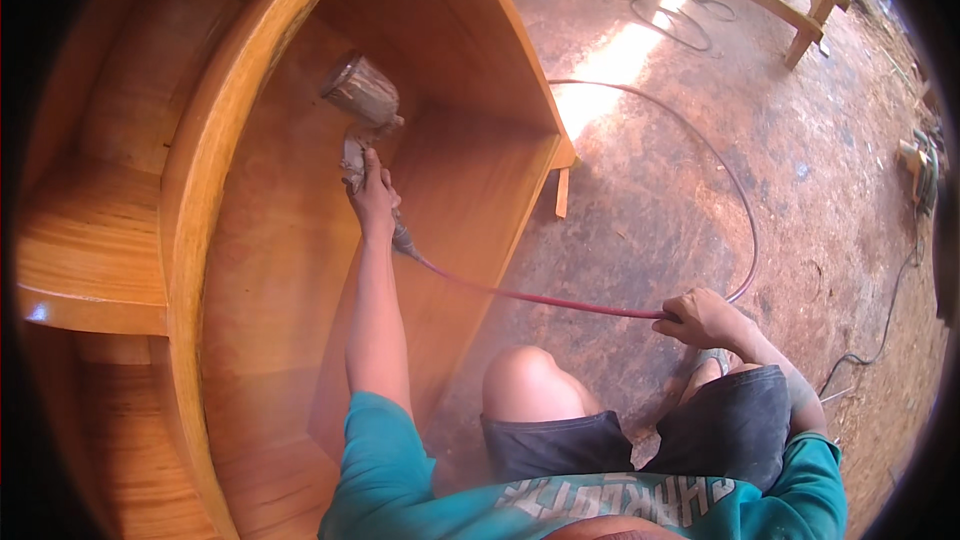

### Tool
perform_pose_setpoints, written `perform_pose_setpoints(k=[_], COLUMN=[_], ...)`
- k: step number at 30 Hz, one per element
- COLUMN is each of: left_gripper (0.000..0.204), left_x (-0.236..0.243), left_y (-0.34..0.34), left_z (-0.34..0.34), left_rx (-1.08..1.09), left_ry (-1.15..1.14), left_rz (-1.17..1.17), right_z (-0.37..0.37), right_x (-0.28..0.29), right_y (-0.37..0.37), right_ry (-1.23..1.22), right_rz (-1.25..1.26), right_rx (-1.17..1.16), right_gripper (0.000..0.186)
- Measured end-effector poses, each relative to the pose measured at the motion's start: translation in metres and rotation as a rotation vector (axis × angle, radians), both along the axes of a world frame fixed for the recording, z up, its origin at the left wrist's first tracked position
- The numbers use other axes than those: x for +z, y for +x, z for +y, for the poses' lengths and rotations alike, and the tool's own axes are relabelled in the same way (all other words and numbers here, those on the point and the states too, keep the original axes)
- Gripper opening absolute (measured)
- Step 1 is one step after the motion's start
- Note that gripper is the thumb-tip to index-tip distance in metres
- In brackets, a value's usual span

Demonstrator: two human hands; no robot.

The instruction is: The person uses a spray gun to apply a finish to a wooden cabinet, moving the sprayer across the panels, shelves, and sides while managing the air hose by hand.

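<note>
My left hand [372,195] is stretched forward and shut on the grip of a spray gun [355,145], whose metal cup [361,90] sits on top. The gun points into the inside of a curved, orange-varnished wooden cabinet [215,130]. A thin mist hangs low in front of the cabinet. A red air hose [530,297] runs from the gun's base to my right hand [702,318], which is shut on it beside my knee. Past that hand the hose loops away over the floor. I am crouching, with my bare knee [525,375] close to the cabinet's open side.
The cabinet has shelves on its left [90,240] and a side panel [520,70] ending at the stained concrete floor [680,140]. Black cables [680,20] lie on the floor. A wooden frame [815,0] stands at the top right, and a power tool [918,165] lies far right.
</note>
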State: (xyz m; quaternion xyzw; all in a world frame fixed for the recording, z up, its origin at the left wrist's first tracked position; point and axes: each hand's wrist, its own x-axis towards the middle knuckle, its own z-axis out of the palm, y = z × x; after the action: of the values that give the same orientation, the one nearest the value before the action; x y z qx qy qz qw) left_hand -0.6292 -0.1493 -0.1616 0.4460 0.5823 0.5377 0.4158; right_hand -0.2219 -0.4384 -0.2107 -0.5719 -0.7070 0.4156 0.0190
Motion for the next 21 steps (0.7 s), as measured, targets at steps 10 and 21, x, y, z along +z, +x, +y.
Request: perform_pose_setpoints(k=[10,21], left_gripper=[0.031,0.031], left_x=[-0.006,-0.024], left_y=[0.020,0.006], left_z=[-0.040,-0.041], left_rx=[-0.153,-0.390], left_ry=[-0.082,-0.215], left_rz=[-0.019,-0.154], right_z=[-0.004,-0.005], right_x=[-0.009,0.000], right_y=[0.006,0.009], right_ry=[-0.072,-0.115], right_rz=[-0.061,0.017], right_rx=[0.072,0.085], right_gripper=[0.035,0.034])
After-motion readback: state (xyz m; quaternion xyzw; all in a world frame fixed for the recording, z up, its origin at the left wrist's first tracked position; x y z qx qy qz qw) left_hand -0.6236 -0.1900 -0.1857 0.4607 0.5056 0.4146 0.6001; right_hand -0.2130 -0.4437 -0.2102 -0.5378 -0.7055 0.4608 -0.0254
